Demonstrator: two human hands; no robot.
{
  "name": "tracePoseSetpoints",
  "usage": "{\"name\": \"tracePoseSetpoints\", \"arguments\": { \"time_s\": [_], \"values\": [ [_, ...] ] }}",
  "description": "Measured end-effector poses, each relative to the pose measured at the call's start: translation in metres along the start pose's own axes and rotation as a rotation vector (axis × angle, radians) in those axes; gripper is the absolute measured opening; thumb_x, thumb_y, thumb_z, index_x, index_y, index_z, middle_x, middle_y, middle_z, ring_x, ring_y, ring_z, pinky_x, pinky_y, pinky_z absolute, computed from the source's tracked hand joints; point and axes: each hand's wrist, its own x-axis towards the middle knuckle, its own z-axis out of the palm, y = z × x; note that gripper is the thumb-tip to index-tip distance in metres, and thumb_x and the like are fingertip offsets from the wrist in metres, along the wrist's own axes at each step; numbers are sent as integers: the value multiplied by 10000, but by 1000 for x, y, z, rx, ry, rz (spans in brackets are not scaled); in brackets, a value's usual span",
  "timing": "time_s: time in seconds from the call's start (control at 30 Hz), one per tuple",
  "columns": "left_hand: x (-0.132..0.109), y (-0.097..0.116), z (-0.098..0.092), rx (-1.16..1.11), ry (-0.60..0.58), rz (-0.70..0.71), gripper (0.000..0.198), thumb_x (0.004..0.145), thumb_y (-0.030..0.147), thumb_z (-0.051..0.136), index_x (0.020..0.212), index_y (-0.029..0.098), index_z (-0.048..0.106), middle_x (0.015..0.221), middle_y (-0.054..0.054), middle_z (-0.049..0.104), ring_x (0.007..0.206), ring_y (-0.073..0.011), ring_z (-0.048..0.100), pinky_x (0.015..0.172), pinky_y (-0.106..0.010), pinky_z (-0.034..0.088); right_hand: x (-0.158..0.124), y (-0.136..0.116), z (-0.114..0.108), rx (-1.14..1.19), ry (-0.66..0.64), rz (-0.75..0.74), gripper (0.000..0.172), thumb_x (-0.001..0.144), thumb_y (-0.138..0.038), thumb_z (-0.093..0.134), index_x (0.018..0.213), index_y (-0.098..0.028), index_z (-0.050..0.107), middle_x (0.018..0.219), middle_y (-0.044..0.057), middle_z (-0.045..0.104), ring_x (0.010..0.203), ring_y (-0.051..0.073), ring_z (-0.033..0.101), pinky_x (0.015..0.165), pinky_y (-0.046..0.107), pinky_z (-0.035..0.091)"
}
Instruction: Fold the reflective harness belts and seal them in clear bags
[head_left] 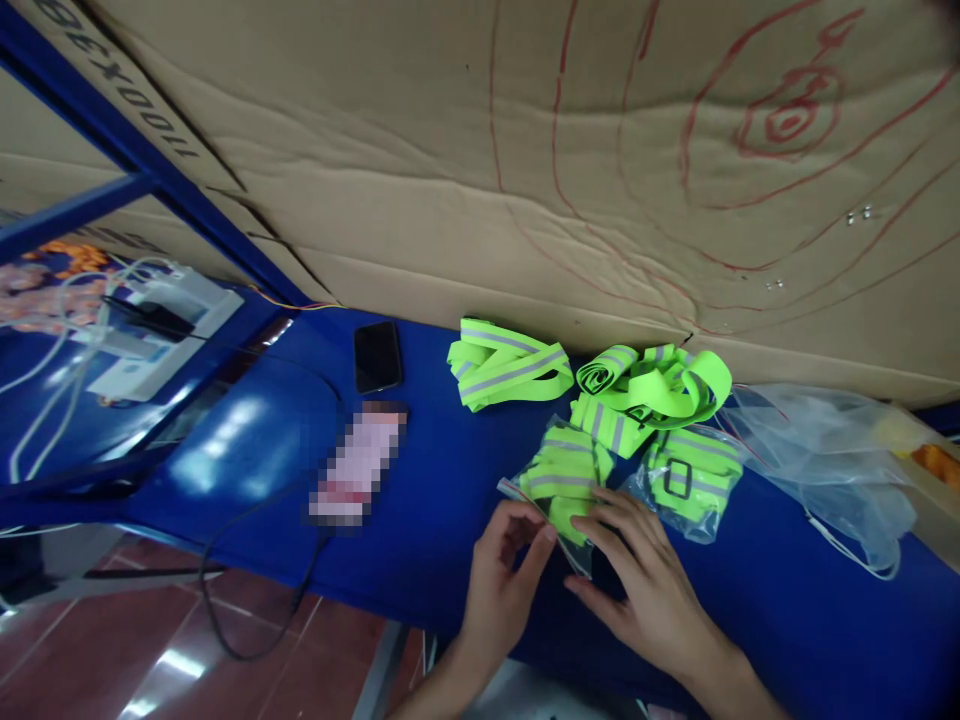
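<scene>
A clear zip bag (536, 490) with a folded neon-green reflective strap (566, 460) inside lies on the blue table in front of me. My left hand (510, 560) pinches the bag's edge near its zip strip between thumb and fingers. On the bag's right side, my right hand (637, 570) rests with fingers apart, the fingertips touching the bag and strap. Just right of it lies another bagged strap (694, 475) with a black buckle (678, 479). Behind are loose neon-green straps, one bundle (510, 365) at left and a coiled heap (652, 385) at right.
A black phone (377, 357) and a blurred-out pink item (360, 465) with a cable lie to the left. At right are clear plastic bags (832, 460) by a cardboard box. A cardboard wall (390, 150) with red drawn lines stands behind. Power strips (165, 330) sit far left.
</scene>
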Motion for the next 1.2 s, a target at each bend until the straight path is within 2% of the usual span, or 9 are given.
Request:
{"name": "tracePoseSetpoints", "arguments": {
  "time_s": [0.07,0.17,0.33,0.47,0.6,0.7,0.93,1.07,1.2],
  "values": [
    [3,-4,-1,-251,39,-123,286,880,368,788,907,189,566,794,18,645,721,-120,663,715,-250,564,0,-8,5,-30,35,26,383,999,-259,629,1377,-240,576,1207,103,674,1136,300,651,924,522,589],
    [7,-4,-9,-448,0,-327,353,858,425,799,894,184,544,670,22,629,612,-144,666,579,-246,556,4,-21,16,127,32,84,286,1017,-106,510,1244,-237,626,1066,61,705,945,214,676,827,396,586],
    [8,-6,-24,-320,-126,-393,464,855,563,768,800,132,606,662,-30,655,571,-144,645,554,-268,579,18,-41,29,360,94,246,189,1022,-143,519,1098,-249,656,1008,40,712,927,192,685,820,340,560],
    [3,-8,-30,-199,-202,-255,435,886,552,741,948,124,705,799,-51,705,694,-161,685,676,-291,610,17,-41,25,328,37,317,153,1048,-268,539,950,-242,654,904,23,703,843,193,685,762,333,532],
    [-2,-3,-37,-52,-345,-123,363,956,487,672,989,135,755,886,-70,743,715,-152,673,703,-274,572,7,-38,17,331,-18,292,134,1040,-344,589,1138,-277,651,1043,12,738,885,181,726,767,309,545],
    [-5,6,-35,54,-362,-41,311,975,438,657,949,145,760,871,-58,743,768,-151,656,734,-252,525,-2,-40,14,360,11,279,186,1016,-375,633,1175,-282,656,1064,14,746,883,180,734,757,292,553],
    [-5,16,4,289,-332,37,342,1002,409,613,799,145,692,722,-28,675,705,-136,613,719,-240,467,-25,-20,5,816,69,449,203,1055,-335,547,1073,-251,730,974,11,784,851,126,754,779,188,560],
    [-1,10,28,450,-307,140,311,1026,317,538,764,168,612,710,-9,618,676,-119,550,660,-222,422,-30,0,-4,843,21,507,140,1013,-335,614,1037,-254,726,892,-28,784,775,116,754,714,175,544],
    [2,16,46,508,-305,366,277,996,203,494,720,189,520,654,10,573,623,-111,508,619,-223,398,-28,7,-16,692,2,421,157,1018,-283,570,925,-248,691,757,-56,736,636,101,697,621,204,476]
  ]
}}
